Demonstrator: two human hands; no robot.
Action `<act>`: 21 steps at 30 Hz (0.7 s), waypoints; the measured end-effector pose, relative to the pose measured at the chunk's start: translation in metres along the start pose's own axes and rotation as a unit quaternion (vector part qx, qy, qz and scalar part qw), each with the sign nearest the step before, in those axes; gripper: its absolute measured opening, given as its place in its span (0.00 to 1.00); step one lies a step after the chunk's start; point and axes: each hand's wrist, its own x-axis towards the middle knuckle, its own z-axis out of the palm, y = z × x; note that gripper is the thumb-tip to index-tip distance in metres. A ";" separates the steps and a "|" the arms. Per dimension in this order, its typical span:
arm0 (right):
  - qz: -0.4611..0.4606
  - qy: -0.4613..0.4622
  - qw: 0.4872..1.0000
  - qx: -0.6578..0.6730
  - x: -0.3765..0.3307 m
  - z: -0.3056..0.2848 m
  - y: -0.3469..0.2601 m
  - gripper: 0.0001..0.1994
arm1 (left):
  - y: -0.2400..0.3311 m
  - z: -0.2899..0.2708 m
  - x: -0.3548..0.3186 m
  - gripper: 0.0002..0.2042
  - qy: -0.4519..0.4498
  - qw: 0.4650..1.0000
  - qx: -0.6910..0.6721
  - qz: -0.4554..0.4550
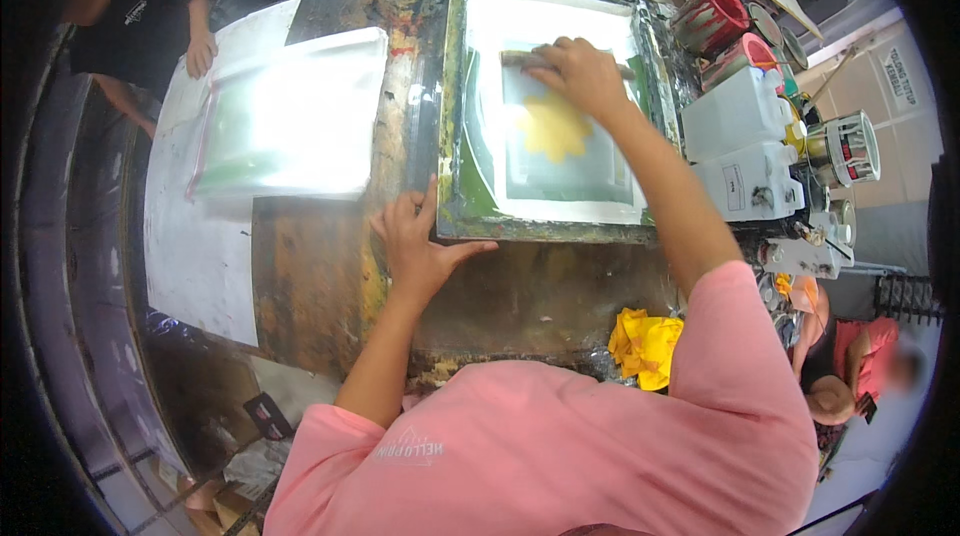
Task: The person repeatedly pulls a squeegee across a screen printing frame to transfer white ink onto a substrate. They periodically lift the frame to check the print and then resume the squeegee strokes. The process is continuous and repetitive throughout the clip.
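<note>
A printing screen (552, 234) in a paint-stained frame lies on the table in front of me. Through its mesh shows a yellow flower shape (553, 126) within a pale rectangle. My right hand (580, 74) is closed on a squeegee (514, 58), which lies crosswise on the far part of the mesh; the fingers partly hide it. At the frame's near left corner rests my left hand (415, 246), its thumb along the near edge and its forefinger up the left side. Those fingers are spread and hold nothing.
Left of the screen, a stack of clear plastic sheets (290, 116) lies on white board. White jugs (735, 121), a red paint tub (710, 16) and cans (845, 148) crowd the right side. A yellow cloth (645, 348) lies near me. Another person (140, 16) stands far left; someone sits at right (860, 361).
</note>
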 end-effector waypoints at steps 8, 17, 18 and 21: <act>0.010 -0.085 0.996 -0.026 0.063 -0.004 0.044 0.28 | -0.002 0.003 0.000 0.62 0.028 0.998 -0.045 0.031; -0.001 -0.038 0.998 -0.040 -0.098 -0.043 -0.068 0.19 | -0.006 0.011 -0.004 0.61 0.047 0.997 -0.029 0.045; 0.005 -0.064 0.997 -0.037 -0.115 -0.056 -0.083 0.19 | -0.006 0.011 -0.004 0.61 0.043 0.997 -0.036 0.043; 0.043 -0.073 0.996 -0.011 -0.145 -0.085 -0.118 0.19 | 0.000 0.002 -0.002 0.57 0.021 0.998 -0.056 0.020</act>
